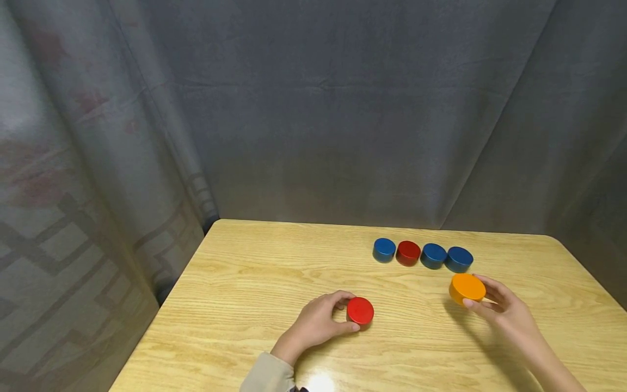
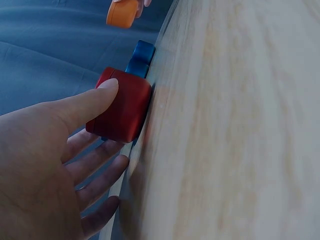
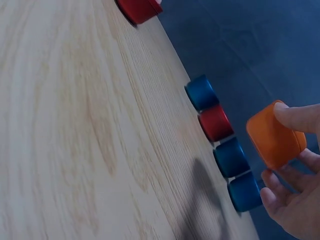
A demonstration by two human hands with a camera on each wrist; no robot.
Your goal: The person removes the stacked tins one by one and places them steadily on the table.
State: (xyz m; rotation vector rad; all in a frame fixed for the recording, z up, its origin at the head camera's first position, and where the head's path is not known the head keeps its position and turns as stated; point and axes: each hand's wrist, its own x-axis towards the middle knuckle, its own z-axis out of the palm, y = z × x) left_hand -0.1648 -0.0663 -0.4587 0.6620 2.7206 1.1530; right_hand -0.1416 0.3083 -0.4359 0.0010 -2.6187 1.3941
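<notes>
My left hand (image 1: pixel 318 320) grips a round red tin (image 1: pixel 360 311) between thumb and fingers; the tin looks to be at the tabletop. In the left wrist view the thumb lies across the side of that red tin (image 2: pixel 122 107). Over to the right, my right hand (image 1: pixel 509 313) pinches an orange tin (image 1: pixel 467 288) and holds it above the table, its shadow falling below. The right wrist view shows the orange tin (image 3: pixel 275 135) raised clear of the wood, with the thumb on one side and fingers on the other.
Behind the hands, a row of tins stands near the far edge: a blue tin (image 1: pixel 384 250), a second red tin (image 1: pixel 408 253), another blue tin (image 1: pixel 433 256) and a last blue one at right. A grey curtain (image 1: pixel 318 120) hangs behind the wooden table (image 1: pixel 254 272).
</notes>
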